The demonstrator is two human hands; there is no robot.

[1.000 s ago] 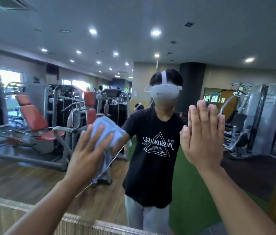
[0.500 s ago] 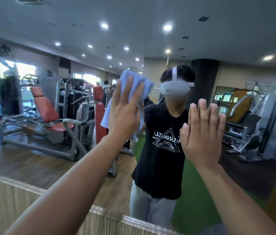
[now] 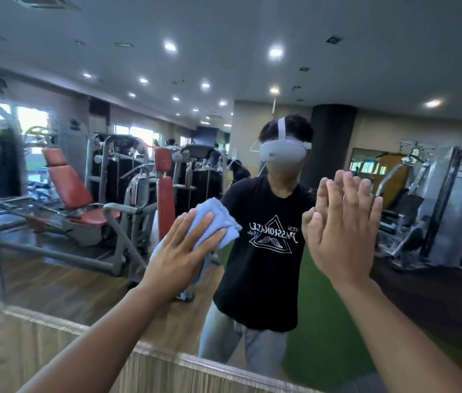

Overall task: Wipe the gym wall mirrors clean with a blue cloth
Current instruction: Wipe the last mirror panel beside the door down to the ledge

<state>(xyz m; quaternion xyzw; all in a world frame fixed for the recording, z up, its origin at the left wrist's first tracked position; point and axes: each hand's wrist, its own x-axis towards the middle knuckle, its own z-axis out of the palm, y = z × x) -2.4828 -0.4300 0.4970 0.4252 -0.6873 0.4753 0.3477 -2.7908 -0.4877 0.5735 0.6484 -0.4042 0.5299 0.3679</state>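
My left hand (image 3: 178,256) lies flat with fingers straight and slightly spread, palm pressing the blue cloth (image 3: 218,219) against the mirror (image 3: 337,52). Nothing is curled round the cloth; it is pinned under the palm and fingers. The cloth is bunched, and its folds stick out past my fingertips to the upper right, with a strip showing below the wrist. That forearm reaches up from the lower left.

My right hand (image 3: 340,236) is also open, fingers straight and close together, pointing up, and it holds nothing. Its fingertips meet their own reflection, so it looks to be on the glass. That arm comes in from the lower right.

The two hands are level and near each other, with a gap between them. A wooden panel (image 3: 25,344) runs below the mirror's bottom edge. The glass reflects a weight machine with red pads (image 3: 68,180) and green turf (image 3: 323,321).
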